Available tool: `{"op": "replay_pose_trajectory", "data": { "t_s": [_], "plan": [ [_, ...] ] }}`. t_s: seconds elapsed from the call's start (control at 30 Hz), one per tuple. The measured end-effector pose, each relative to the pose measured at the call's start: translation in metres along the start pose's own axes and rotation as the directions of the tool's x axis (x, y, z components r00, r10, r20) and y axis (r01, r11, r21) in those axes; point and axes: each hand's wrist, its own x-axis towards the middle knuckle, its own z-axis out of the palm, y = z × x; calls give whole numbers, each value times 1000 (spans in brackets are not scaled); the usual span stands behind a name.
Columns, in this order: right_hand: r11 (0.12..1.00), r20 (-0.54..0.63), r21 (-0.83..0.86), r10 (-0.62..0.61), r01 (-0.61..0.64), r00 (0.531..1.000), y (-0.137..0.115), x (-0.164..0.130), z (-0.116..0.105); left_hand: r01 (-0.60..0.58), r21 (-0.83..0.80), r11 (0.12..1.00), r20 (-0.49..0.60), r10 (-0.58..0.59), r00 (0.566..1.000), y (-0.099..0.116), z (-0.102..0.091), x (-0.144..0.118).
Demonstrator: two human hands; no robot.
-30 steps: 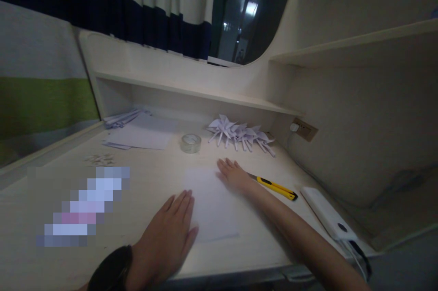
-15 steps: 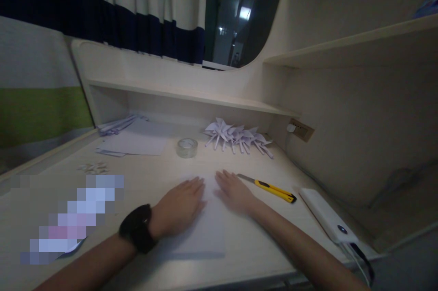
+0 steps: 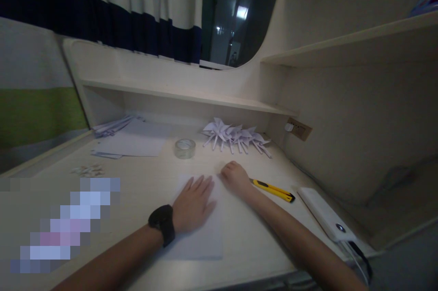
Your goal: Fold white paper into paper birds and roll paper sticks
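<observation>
Two hands on a white sheet [image 3: 201,236], left hand [image 3: 193,202] flat, right hand [image 3: 235,177] curled, pale desk [image 3: 143,177], striped curtain [image 3: 102,12].

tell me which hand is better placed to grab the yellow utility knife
Right. The right hand rests curled at the sheet of paper's far edge, right beside the yellow utility knife. The left hand lies flat on the sheet, farther from the knife.

The white paper sheet [image 3: 201,241] lies flat on my bench [image 3: 143,177], close to its near edge and about midway along it. It is plain and pale, its long sides running away from me, its far part under my hands.
</observation>
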Motion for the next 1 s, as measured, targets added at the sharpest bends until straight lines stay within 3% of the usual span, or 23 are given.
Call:
{"op": "replay_pose_trajectory", "data": {
  "t_s": [0.23, 0.53, 1.0],
  "plan": [
    [981, 37, -71, -177, 179, 984, 4, 13, -2, 5, -8, 1000, 0, -5, 1000, 1, -1, 1],
    [891, 139, -154, -409, 428, 902, 2, 7, -19, -3, -33, 999, 6, 3, 1000, 0, -1, 2],
    [827, 178, -140, -520, 544, 836, -1, -19, -29, -24, -4, 1000, 35, 24, 999, -2, 0, 3]
  ]
}}
